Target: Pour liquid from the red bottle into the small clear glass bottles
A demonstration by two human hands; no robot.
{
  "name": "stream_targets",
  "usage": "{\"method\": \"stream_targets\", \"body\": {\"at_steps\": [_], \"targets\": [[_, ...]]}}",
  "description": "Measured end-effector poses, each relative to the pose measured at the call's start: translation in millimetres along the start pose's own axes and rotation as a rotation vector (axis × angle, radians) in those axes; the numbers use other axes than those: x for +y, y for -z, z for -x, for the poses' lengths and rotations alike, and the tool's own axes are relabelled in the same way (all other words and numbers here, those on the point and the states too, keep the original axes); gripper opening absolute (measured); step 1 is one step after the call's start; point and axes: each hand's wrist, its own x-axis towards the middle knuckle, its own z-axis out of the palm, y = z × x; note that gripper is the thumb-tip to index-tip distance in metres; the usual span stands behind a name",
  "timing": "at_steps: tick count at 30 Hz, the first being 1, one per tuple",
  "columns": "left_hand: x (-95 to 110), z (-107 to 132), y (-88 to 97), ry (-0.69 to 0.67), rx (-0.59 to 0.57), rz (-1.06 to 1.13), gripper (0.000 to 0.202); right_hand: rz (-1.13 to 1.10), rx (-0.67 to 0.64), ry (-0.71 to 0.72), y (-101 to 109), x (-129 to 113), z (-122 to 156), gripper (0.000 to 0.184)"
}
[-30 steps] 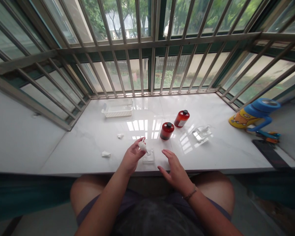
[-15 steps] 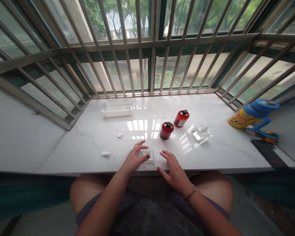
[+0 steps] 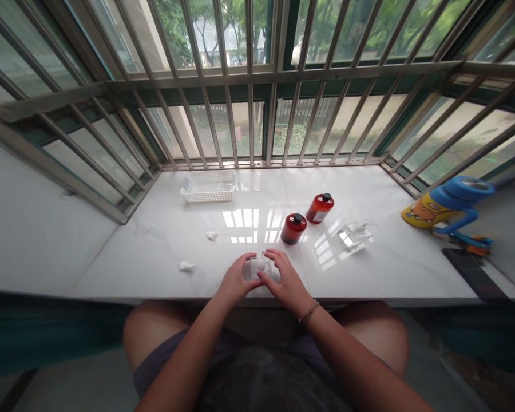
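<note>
Both hands have come together since the earlier frame: R hand (image 3: pixel 286 276) has moved in from the right & now meets L hand (image 3: pixel 237 280) over a clear plastic box (image 3: pixel 252 269), low center of frame, near the front edge of the white marble surface (image 3: pixel 154 257). Fingers (image 3: pixel 273 258) of both hands curl round the box, clenched on it, w/ the tips nearly meeting over its top. A small white object (image 3: pixel 261 264) sits at the box, between the hands, partly hidden. Too small to tell what it is, or whether it's inside the box or on top.

Just upper right of the hands stand a short red bottle (image 3: pixel 293 229) w/ a black cap and a taller red bottle (image 3: pixel 320 208), both upright, near each other. Right of those lies a clear glass dish (image 3: pixel 352 236). White plastic basket (image 3: pixel 208 189) sits at the back, upper left of center, by the metal window bars (image 3: pixel 249 126). Two tissue scraps (image 3: pixel 187 266) (image 3: pixel 212 235) lie left of the hands, well apart. Far right: yellow cartoon cup (image 3: pixel 424 213), blue tape roll (image 3: pixel 468 189), black phone (image 3: pixel 472 274).
</note>
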Motion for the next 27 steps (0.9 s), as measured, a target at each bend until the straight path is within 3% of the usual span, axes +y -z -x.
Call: {"method": "stream_targets", "body": {"at_steps": [9,14,18,23,27], "targets": [[-5,0,-1.8,-0.046,0.005,-0.068,0.066,-0.080,0.010,-0.114,-6,16,5,0.035],[-6,-1,-2.5,-0.055,-0.002,-0.090,0.067,-0.120,-0.064,-0.129,-5,16,10,0.059],[-6,-1,-3.0,-0.050,0.000,-0.110,0.068,-0.157,-0.066,-0.162,-5,16,9,0.042],[-7,-1,-3.3,-0.053,-0.012,-0.125,0.069,-0.180,-0.069,-0.169,-7,19,11,0.057],[-7,-1,-3.6,-0.053,-0.012,-0.139,0.070,-0.222,-0.042,-0.204,-11,22,13,0.044]]}}
